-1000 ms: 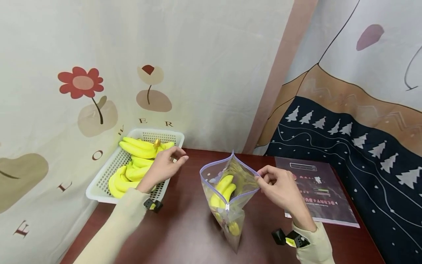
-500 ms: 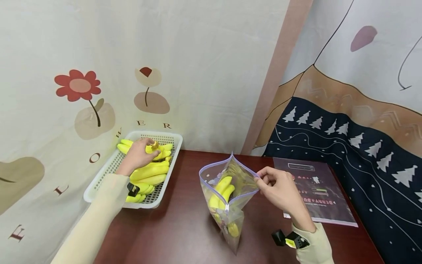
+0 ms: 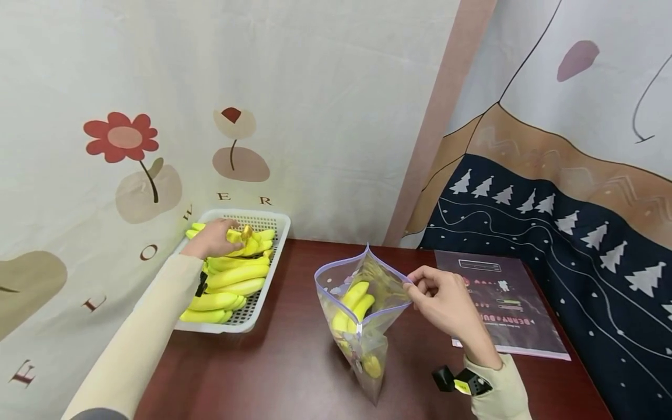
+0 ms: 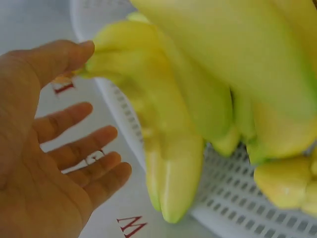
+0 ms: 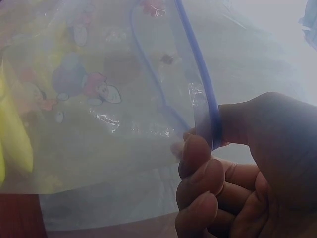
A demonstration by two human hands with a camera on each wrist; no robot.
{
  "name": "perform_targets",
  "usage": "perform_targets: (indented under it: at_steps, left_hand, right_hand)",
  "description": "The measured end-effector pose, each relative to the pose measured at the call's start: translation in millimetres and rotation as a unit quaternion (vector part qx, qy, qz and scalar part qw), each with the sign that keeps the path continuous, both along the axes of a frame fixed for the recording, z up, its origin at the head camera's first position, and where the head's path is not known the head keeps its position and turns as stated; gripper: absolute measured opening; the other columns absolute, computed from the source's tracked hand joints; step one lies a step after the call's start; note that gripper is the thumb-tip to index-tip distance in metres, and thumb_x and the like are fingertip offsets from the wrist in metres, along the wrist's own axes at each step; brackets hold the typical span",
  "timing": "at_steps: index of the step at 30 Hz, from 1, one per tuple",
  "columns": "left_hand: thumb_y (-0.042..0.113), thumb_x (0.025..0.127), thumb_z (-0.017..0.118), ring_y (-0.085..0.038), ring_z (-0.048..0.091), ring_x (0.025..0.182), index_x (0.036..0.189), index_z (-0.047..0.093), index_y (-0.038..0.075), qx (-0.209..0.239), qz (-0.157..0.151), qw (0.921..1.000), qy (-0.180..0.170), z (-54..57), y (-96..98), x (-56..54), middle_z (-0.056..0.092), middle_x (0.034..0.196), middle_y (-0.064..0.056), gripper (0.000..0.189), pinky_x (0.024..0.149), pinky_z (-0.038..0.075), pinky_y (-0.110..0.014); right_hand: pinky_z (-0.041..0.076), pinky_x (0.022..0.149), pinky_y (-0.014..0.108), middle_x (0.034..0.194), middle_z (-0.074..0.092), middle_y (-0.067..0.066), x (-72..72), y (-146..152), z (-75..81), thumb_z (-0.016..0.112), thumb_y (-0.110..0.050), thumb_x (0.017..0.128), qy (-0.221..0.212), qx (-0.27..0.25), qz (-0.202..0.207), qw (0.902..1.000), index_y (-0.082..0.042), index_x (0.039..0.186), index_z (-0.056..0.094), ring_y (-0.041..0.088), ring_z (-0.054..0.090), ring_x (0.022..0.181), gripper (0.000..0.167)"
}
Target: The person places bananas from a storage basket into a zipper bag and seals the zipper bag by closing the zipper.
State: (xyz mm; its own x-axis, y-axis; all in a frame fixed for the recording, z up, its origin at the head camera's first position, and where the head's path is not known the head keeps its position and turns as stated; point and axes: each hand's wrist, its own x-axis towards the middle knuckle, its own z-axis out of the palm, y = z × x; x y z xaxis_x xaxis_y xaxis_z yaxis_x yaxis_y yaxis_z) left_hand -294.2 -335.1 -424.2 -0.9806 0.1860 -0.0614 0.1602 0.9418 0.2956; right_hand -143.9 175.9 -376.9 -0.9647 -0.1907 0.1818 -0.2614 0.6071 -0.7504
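My left hand (image 3: 212, 238) is over the far left part of the white basket (image 3: 284, 233), beside a banana bunch (image 3: 251, 240). In the left wrist view its fingers (image 4: 74, 151) are spread and fairly straight, and the thumb lies near the bunch's stem end; whether it touches cannot be told. My right hand (image 3: 441, 298) pinches the purple zip rim of a clear zip bag (image 3: 370, 335) between thumb and fingers. The bag stands with its mouth apart, and yellow bananas (image 3: 353, 306) are inside it. In the right wrist view the purple rim (image 5: 202, 69) runs into the pinch.
More banana bunches (image 3: 238, 280) lie in the basket. A dark printed sheet (image 3: 504, 303) lies on the right of the reddish-brown table (image 3: 273, 367). Printed curtains (image 3: 336, 116) hang behind and at the right side.
My left hand has moved left from beside the bag into the basket, now slightly farther left at the bunch. My right hand stays on the bag's rim.
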Motion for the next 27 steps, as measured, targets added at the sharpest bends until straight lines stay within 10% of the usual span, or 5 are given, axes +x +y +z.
perform_targets:
  at_steps: [19,27]
  left_hand:
    - [0.005,0.081,0.076,-0.055,0.049,0.131,0.150,0.044,-0.005,-0.073,-0.016,0.9939,-0.081,-10.1,-6.3,-21.4,0.049,0.147,-0.035,0.077,0.105,0.047,-0.065]
    - [0.015,0.086,0.079,-0.052,0.055,0.126,0.150,0.046,-0.003,-0.082,-0.019,0.9944,-0.064,-12.9,-7.8,-22.0,0.054,0.143,-0.033,0.074,0.099,0.052,-0.062]
  right_hand:
    - [0.042,0.049,0.025,0.063,0.060,-0.004,-2.7,2.1,-3.9,0.070,-0.019,0.095,-0.005,0.002,-0.001,1.0000,-0.013,0.095,0.073,0.012,0.054,0.054,0.007]
    - [0.052,0.055,0.027,0.064,0.066,-0.002,-4.4,0.9,-6.4,0.071,-0.021,0.095,-0.028,-0.015,-0.015,0.9994,-0.013,0.092,0.072,0.014,0.065,0.059,0.009]
